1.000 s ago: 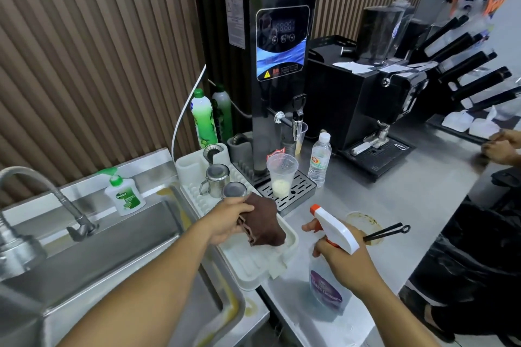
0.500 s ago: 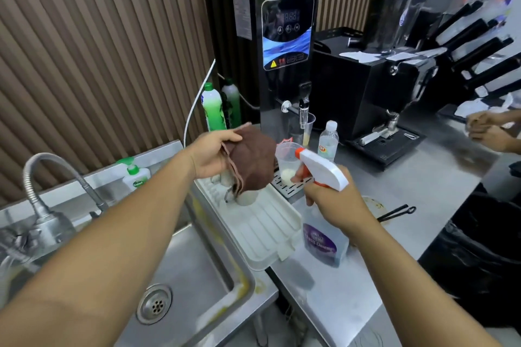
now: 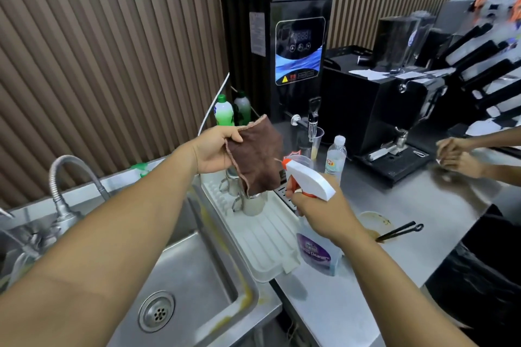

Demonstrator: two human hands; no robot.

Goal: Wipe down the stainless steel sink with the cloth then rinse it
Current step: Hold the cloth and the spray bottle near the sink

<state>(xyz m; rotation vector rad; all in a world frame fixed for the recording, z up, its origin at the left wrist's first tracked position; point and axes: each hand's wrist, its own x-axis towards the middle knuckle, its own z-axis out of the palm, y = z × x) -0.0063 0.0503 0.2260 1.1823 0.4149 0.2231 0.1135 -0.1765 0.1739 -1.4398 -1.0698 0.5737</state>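
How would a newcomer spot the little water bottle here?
Find the tall black water boiler at the wall. Right of its tap, on the steel counter, stands the water bottle. Its small white cap and clear body set it apart from the green bottles left of the boiler.

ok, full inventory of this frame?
sink: 1, steel, lower left
faucet: 1, steel, left of sink
counter: 1, steel, right
drying tray: 1, white, between sink and counter
metal cups: at least 2, steel, on drying tray
cloth: 1, brown, held up above drying tray
spray bottle: 1, white head, orange trigger, purple label, beside drying tray
soap bottles: 2, green, by the wall
water boiler: 1, black, behind drying tray
water bottle: 1, clear, on counter
tongs: 1, black, on counter
other person's hands: 2, far right
left hand: grips cloth
right hand: grips spray bottle
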